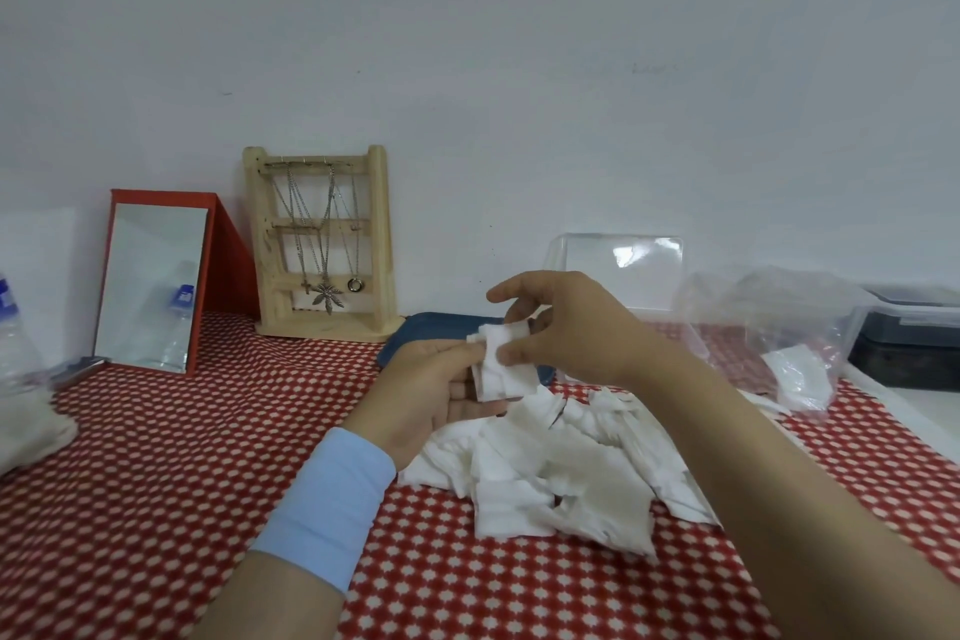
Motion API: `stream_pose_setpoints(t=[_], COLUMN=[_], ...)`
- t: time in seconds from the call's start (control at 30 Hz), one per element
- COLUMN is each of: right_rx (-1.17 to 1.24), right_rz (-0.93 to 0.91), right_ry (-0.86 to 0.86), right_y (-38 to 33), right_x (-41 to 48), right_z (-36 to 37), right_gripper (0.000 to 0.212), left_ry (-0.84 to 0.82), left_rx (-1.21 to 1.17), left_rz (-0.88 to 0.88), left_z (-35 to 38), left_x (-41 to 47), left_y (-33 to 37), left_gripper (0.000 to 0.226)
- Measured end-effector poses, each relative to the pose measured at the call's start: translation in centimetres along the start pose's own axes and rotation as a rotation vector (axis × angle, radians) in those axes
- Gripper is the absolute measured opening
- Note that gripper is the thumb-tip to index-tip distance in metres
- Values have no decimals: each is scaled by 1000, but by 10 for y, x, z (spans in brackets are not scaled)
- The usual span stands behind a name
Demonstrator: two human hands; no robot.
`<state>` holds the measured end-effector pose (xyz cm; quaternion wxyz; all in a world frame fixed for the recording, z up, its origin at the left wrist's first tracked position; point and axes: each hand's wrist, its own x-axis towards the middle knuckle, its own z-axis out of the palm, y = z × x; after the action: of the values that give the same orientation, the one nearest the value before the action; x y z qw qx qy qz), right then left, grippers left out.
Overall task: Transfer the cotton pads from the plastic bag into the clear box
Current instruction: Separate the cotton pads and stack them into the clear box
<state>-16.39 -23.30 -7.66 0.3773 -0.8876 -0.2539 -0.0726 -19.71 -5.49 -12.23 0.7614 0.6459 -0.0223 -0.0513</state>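
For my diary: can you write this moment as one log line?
left hand: holds stack of white square cotton pads; right hand: pinches it; loose pads: heaped on table; clear plastic box: behind hands

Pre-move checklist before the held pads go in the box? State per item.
1. Grip: ok. The left hand and right hand both hold the pad stack.
2. Stack squared: not ok. One pad juts out at its top left.
3. Clear box located: ok. It stands behind the right hand.
4. Box opening free: cannot tell. The right hand hides its lower part.
5. Plastic bag emptied: not ok. White pads show inside it.
6. Loose pile gathered: not ok. It lies spread on the tablecloth.
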Motion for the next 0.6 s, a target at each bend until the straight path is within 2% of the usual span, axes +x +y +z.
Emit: stream_pose_setpoints(t=[0.13, 0.2, 0.27, 0.43, 0.6], right_rx=[23, 223, 363, 316, 240], right_rz=[12, 80, 142, 163, 117], right_ry=[-2, -26, -36, -13, 86], right_y=[-1, -1, 0, 6, 5], right_x=[-1, -3, -4, 0, 1], right_z=[-2, -4, -5, 4, 3], right_gripper=[52, 42, 32, 22, 17], left_ry=[-44, -70, -82, -91, 35], left_rx=[22, 96, 134, 127, 16], left_rz=[14, 50, 55, 0, -26], left_z=[-1, -3, -5, -2, -2], left_x=[-4, -7, -9, -12, -11], left_y=[4, 3, 4, 8, 10], left_gripper=[29, 23, 27, 25, 25])
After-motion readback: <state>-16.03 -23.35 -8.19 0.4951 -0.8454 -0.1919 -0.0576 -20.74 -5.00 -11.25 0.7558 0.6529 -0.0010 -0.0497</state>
